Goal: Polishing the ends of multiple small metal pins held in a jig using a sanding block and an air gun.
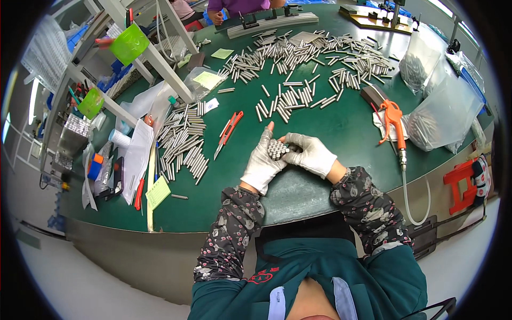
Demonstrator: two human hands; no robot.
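Between my two gloved hands sits a bundle of metal pins [277, 150], their round ends facing up. My left hand [262, 162], in a white glove with bare fingertips, is closed around the bundle's left side. From the right, my right hand [310, 154], gloved alike, closes on the same bundle with thumb and fingers against it. Just beyond my hands lie loose metal pins [288, 100] in a scattered group. A larger heap of pins [298, 53] spreads across the far table. Left of my hands is a red utility knife [229, 132].
More pins [183, 136] are piled at the left beside papers [140, 154] and a yellow-green note [158, 192]. An orange air gun [393, 120] with a hose lies at the right, near plastic bags of pins [442, 114]. Across the green table [320, 197] another person [237, 6] sits.
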